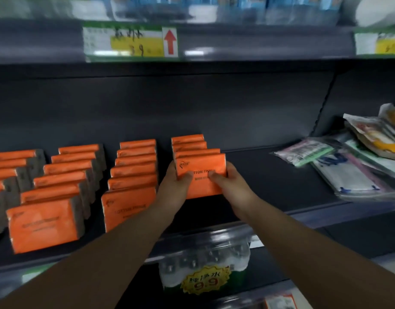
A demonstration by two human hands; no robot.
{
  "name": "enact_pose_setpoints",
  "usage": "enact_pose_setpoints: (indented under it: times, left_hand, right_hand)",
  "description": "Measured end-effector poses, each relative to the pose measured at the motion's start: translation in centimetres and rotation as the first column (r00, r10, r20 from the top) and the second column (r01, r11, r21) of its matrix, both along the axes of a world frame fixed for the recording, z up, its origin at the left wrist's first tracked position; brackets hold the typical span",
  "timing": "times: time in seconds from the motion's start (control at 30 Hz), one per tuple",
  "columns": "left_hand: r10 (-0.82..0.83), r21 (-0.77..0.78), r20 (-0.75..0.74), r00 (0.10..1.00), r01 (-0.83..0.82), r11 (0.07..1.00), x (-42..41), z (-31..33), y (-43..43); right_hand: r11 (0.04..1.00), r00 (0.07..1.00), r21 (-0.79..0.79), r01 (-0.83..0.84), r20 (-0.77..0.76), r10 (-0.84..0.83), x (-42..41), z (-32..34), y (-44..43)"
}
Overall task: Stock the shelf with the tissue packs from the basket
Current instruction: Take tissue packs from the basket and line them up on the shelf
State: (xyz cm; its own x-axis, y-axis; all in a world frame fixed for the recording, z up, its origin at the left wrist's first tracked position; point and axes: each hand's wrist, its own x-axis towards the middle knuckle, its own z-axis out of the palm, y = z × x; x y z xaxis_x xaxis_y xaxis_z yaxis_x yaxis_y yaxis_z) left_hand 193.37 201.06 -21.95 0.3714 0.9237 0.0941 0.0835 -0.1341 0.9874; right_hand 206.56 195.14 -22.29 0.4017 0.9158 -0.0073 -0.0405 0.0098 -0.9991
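Both grips, my left grip (177, 186) and right grip (230, 181), hold one orange tissue pack (201, 177) by its sides. If I push too hard, the packs behind (188, 144) may tip over.

Both hands, left (173, 186) and right (231, 184), grip front orange tissue pack (202, 181) upright on dark shelf (281, 181), fourth row.

Tissue packs (134, 166) stand in rows, front to back, on the left half of the shelf (270, 175). Well apart to their right, flat packets (348, 177) lie overlapping at the right end. Below the shelf's front edge sits what seems a bottle pack (203, 257).
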Motion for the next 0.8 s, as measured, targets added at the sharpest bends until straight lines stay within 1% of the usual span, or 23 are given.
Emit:
enact_pose_setpoints:
  times: [0.23,0.37,0.57,0.7,0.8]
  left_hand:
    - [-0.011,-0.103,0.052,0.999,0.016,0.995,1.7,-2.1,3.1]
    - [0.004,-0.106,0.063,0.998,0.003,0.994,2.7,-3.2,5.0]
    - [0.043,-0.104,0.041,0.998,-0.038,0.994,3.6,-4.0,6.1]
    - [0.078,-0.098,0.081,0.994,-0.070,0.993,3.9,-4.4,6.2]
    - [0.113,-0.123,0.100,0.989,-0.101,0.987,4.2,-4.5,6.2]
  right_hand:
    - [1.000,0.999,-0.015,-0.010,0.034,0.011,0.9,-2.1,3.1]
    - [1.000,0.998,0.006,-0.013,0.059,0.013,1.5,-2.8,4.6]
    - [1.000,0.996,0.017,-0.020,0.083,0.019,1.9,-4.4,6.2]
    - [0.999,0.994,0.042,-0.007,0.107,0.003,2.0,-4.9,6.7]
    - [0.999,0.991,0.034,-0.018,0.135,0.014,2.1,-4.9,7.0]
